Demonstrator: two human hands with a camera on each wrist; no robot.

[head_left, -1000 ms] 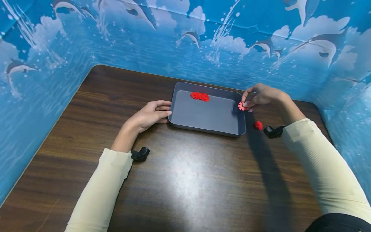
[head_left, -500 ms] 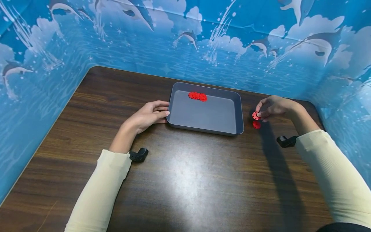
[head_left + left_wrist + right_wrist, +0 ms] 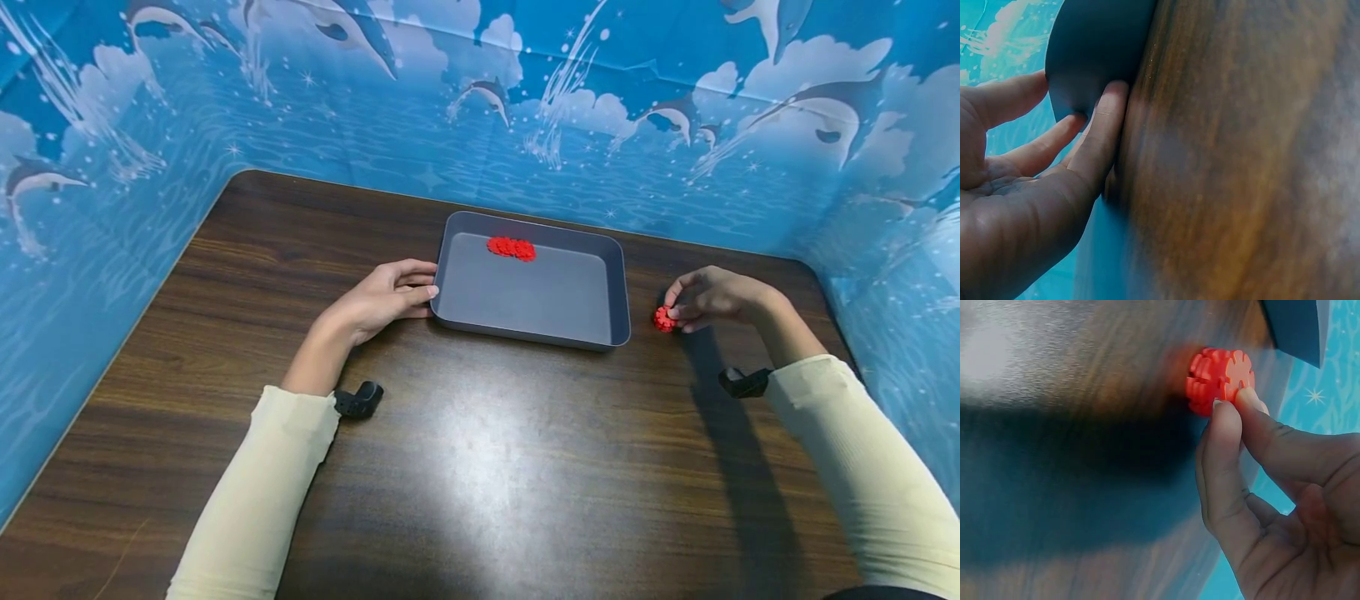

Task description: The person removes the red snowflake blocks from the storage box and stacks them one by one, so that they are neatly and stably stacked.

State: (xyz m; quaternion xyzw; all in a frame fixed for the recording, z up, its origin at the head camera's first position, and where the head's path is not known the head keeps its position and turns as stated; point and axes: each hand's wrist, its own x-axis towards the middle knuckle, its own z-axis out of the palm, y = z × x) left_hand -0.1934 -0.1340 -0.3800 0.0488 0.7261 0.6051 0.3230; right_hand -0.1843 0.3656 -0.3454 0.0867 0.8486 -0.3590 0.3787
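Observation:
In the head view my left hand rests its fingertips against the left end of a grey rectangular tray. The left wrist view has these fingers fairly straight along the tray's outer wall. To the right of the tray my right hand pinches a red notched disc between thumb and finger. That disc sits at the top of a small stack of similar red discs on the table. More red discs lie overlapping in a row inside the tray, near its back wall.
The dark wood-grain table bears the tray near its back edge. A blue curtain with dolphins hangs behind and along the sides. Each wrist carries a small black camera.
My right hand has moved from the tray's right edge, rightward and toward me, bringing the pinched disc down onto the red disc on the table. My left hand stays at the tray.

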